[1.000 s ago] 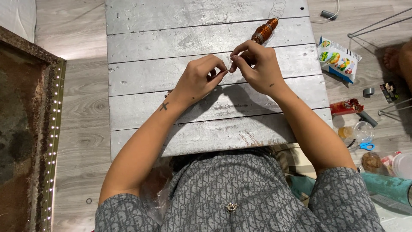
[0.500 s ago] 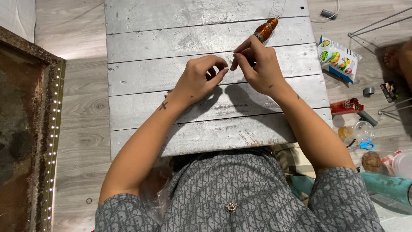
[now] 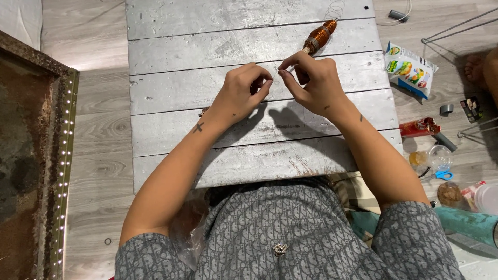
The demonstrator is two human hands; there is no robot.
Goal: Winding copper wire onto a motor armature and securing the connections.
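My left hand (image 3: 243, 89) and my right hand (image 3: 310, 80) meet over a grey plank board (image 3: 171, 78), fingertips almost touching. Between the fingertips runs a very thin wire (image 3: 276, 79) that both hands pinch; it is barely visible. Just beyond my right hand lies a spool of copper-coloured wire (image 3: 319, 36), pointing toward the far right. A loose coil of thin wire (image 3: 336, 9) rests at the board's far edge.
A dark frame with a strip of small lights (image 3: 65, 150) lies on the floor at left. At right on the floor lie a green and white packet (image 3: 410, 70), a red packet (image 3: 419, 127), blue-handled scissors (image 3: 441, 175), small jars and another person's foot (image 3: 474, 67).
My right hand has moved a little toward me, away from the spool, and both hands' fingertips have shifted along the thin wire.
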